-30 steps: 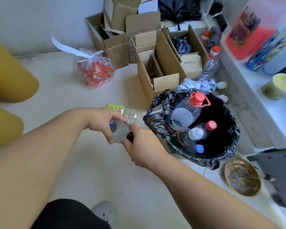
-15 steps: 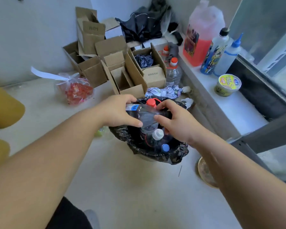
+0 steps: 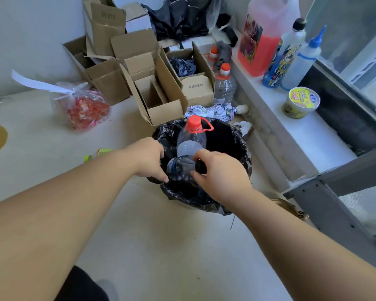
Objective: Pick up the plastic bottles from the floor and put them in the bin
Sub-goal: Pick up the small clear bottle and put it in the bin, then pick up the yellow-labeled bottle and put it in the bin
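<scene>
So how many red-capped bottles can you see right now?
3: one upright in the bin, two by the boxes near the ledge. Hands may hide others in the bin.

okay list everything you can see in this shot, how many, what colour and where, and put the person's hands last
Bin: one, black liner, floor centre.
Small bottle: one, clear, dark cap, over the bin between both hands.
Large bottle: one, clear, red cap, upright in bin.
Green-labelled bottle: one, floor, behind left forearm.
Red-capped bottles: two, by the boxes.
Cardboard boxes: several, brown, back.
Plastic bag: one, red contents, left.
Jug: one, pink liquid, ledge.
Spray bottles: two, ledge.
Tub: one, yellow, ledge.
Left hand: bottle's base.
Right hand: cap end.
</scene>
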